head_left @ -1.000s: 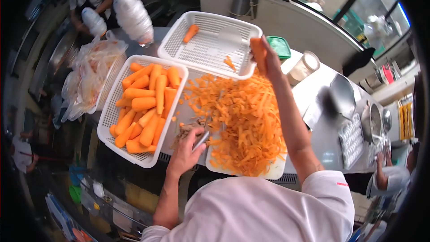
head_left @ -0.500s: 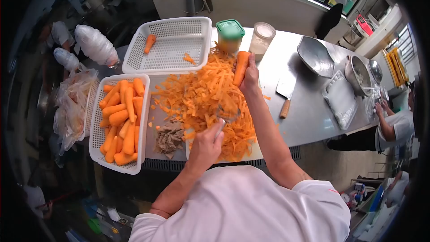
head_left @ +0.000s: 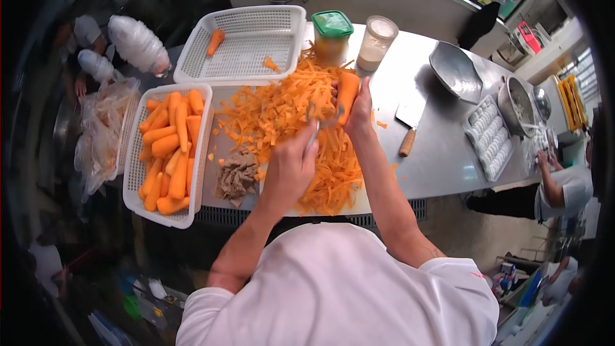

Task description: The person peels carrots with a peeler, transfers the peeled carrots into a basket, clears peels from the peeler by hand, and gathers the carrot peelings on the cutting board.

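From the head cam: the right hand [head_left: 360, 110] has its grip closed around a carrot [head_left: 346, 95], holding it tilted over the big pile of peelings [head_left: 301, 128] — looks like that's so the strips drop straight onto the heap instead of all over the steel surface [head_left: 442, 154]. The left hand [head_left: 289, 170] is closed on a peeler [head_left: 318, 120], its metal head right up against the lower end of the carrot, so both hands meet over the middle of the pile. To the left sits a white basket [head_left: 131, 182] full of carrots, close enough to grab from, and a second basket [head_left: 282, 22] further back holds just one carrot [head_left: 215, 41] plus a scrap — seems like a sorting setup. A brownish clump of scraps [head_left: 236, 176] lies between the full basket and the peelings. A cleaver [head_left: 410, 118] lies off to the right, out of the way, and a green-lidded tub [head_left: 332, 33] and a clear cup [head_left: 377, 41] stand behind the pile. Another person's arm [head_left: 551, 182] is working at the far right end.
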### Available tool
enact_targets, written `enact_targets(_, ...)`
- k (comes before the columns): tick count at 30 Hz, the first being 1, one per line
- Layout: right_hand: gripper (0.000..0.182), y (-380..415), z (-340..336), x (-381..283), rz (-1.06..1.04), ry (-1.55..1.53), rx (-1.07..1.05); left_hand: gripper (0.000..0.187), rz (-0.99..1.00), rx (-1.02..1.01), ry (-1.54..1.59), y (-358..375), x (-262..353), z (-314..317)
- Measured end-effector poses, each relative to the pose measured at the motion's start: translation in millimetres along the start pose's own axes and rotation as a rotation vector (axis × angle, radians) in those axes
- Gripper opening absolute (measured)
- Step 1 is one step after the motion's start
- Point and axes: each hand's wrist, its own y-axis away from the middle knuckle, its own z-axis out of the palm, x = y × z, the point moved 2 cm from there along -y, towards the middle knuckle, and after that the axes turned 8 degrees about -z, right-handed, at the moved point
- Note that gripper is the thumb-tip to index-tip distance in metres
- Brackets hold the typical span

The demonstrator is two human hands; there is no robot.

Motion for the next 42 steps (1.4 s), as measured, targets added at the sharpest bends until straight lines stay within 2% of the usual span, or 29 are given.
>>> enact_targets(2,0.055,15.8,13.1,3.6,0.097,0.023,-0.057,0.032,0.054,0.150,0.065,-33.4,6.2,-0.7)
enact_targets(4,0.055,16.9,16.2,8.4,0.132,0.012,-0.027,0.030,0.064,0.160,0.010,-37.3,1.1,14.1)
enact_targets(6,0.053,13.9,15.5,9.0,0.169,-0.028,0.061,0.029,0.090,0.149,-0.050,-22.4,-3.0,17.0)
enact_targets(8,0.050,10.1,8.7,-3.6,0.116,0.012,0.139,0.030,0.022,-0.037,-0.057,22.7,-6.1,8.6)
enact_targets(9,0.050,4.4,5.0,-6.4,0.074,0.025,0.118,0.030,0.028,-0.048,-0.057,19.9,-2.5,2.9)
enact_targets(12,0.049,11.6,-2.8,-0.7,0.033,0.075,0.065,0.032,0.033,-0.037,-0.023,7.5,3.6,-4.1)
enact_targets(14,0.051,21.6,8.9,3.8,0.032,0.158,0.009,0.034,0.059,0.124,0.021,-31.6,8.4,-2.7)
enact_targets(15,0.051,21.8,12.7,5.7,0.038,0.160,0.001,0.034,0.055,0.133,0.021,-32.2,6.2,3.3)
enact_targets(18,0.054,16.2,14.6,3.9,0.029,0.098,0.068,0.031,0.087,0.114,-0.057,-20.2,-0.8,14.1)
enact_targets(20,0.057,9.2,-0.4,-2.2,-0.048,0.110,0.154,0.033,0.019,-0.068,-0.111,20.9,-7.0,5.6)
enact_targets(21,0.058,1.3,-21.0,3.2,-0.021,0.090,0.066,0.033,0.026,-0.079,-0.110,17.7,-2.6,1.4)
enact_targets(22,0.058,6.3,-21.3,0.1,-0.016,0.096,0.077,0.033,-0.003,-0.088,-0.068,17.1,2.6,-3.4)
enact_targets(24,0.059,12.2,-8.2,-0.2,-0.016,0.090,-0.045,0.033,-0.043,-0.075,-0.024,-0.7,4.1,-5.3)
enact_targets(25,0.059,13.7,-3.0,4.2,-0.010,0.091,-0.057,0.034,-0.035,0.008,0.006,-26.3,4.6,-2.6)
enact_targets(26,0.059,16.8,-0.7,8.8,0.036,0.102,-0.020,0.034,-0.026,0.090,0.038,-39.4,4.3,1.2)
enact_targets(30,0.060,16.9,2.2,6.5,0.114,0.014,0.045,0.034,0.060,0.098,-0.097,-16.5,-1.4,17.3)
enact_targets(32,0.059,5.9,-19.4,6.5,0.075,0.015,0.091,0.033,0.012,-0.151,-0.138,23.3,-2.8,5.0)
enact_targets(33,0.058,5.1,-26.8,3.5,0.052,0.029,0.126,0.033,0.017,-0.171,-0.139,20.6,1.8,3.5)
enact_targets(34,0.058,9.5,-35.5,3.7,0.054,0.030,0.150,0.033,-0.027,-0.158,-0.097,20.0,5.5,2.1)
enact_targets(36,0.057,10.6,-30.7,4.4,0.098,-0.032,0.001,0.033,-0.068,-0.134,-0.055,1.4,8.9,5.5)
enact_targets(38,0.057,24.6,-4.9,-4.0,0.063,0.016,0.072,0.033,-0.048,0.056,0.008,-37.7,13.4,12.8)
enact_targets(40,0.059,25.2,-8.5,0.4,0.105,0.009,0.084,0.033,-0.029,0.049,-0.028,-39.0,12.2,23.2)
enact_targets(42,0.060,20.9,-15.2,-11.9,0.064,-0.026,0.135,0.033,0.020,-0.071,-0.149,-9.3,15.7,31.3)
